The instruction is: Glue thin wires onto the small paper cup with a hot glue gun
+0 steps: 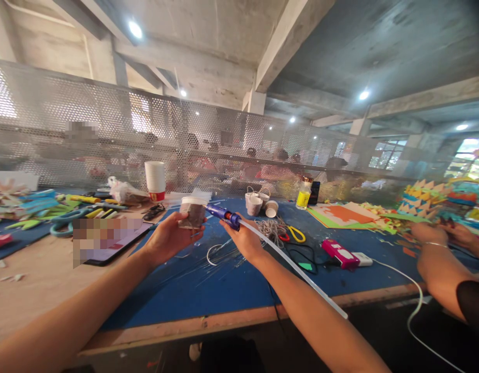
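A small paper cup with a greyish wrapped side is held upright in my left hand, above the blue mat. My right hand grips a blue glue gun, with a long translucent glue stick sticking out of its back. The gun's nozzle points left and is at the cup's right side; whether it touches cannot be made out. Beyond my right hand lie a tangle of grey cord and yellow-handled scissors.
Small cups, a yellow-labelled bottle and a cup stack stand toward the perforated screen. A tablet lies left, a pink power bank right. Another person's hands work at the far right.
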Action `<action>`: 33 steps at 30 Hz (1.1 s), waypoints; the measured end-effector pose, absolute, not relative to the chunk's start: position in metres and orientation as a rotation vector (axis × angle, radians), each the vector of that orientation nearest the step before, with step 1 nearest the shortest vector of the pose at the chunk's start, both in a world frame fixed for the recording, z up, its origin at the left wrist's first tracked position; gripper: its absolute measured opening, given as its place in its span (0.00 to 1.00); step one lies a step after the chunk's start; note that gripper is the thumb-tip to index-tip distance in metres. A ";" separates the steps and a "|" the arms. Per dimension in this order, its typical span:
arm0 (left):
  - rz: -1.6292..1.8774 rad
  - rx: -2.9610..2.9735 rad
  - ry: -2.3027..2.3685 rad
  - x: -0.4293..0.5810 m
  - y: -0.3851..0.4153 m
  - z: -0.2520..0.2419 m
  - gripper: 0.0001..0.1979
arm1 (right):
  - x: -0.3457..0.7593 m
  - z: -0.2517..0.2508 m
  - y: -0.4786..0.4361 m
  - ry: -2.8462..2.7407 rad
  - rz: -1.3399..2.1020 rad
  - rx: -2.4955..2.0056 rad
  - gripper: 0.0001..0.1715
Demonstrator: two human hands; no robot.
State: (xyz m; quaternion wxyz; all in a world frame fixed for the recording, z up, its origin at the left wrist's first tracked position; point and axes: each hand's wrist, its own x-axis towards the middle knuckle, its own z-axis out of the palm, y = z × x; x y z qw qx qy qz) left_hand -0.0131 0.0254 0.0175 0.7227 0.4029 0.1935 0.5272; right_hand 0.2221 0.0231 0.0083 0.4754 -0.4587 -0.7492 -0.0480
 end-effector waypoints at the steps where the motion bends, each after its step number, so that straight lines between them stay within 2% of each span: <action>1: 1.165 0.887 0.429 -0.013 0.025 0.018 0.19 | 0.222 0.008 0.023 -1.833 -0.114 -1.127 0.19; 26: 1.152 0.902 0.389 -0.013 0.022 0.023 0.20 | 0.223 0.007 0.026 -1.803 -0.040 -1.132 0.19; 29: 1.153 0.897 0.391 -0.013 0.023 0.022 0.19 | 0.222 0.009 0.028 -1.741 0.102 -1.083 0.21; 33: 1.189 0.896 0.452 -0.013 0.024 0.020 0.18 | 0.226 0.013 0.035 -1.633 0.486 -1.078 0.24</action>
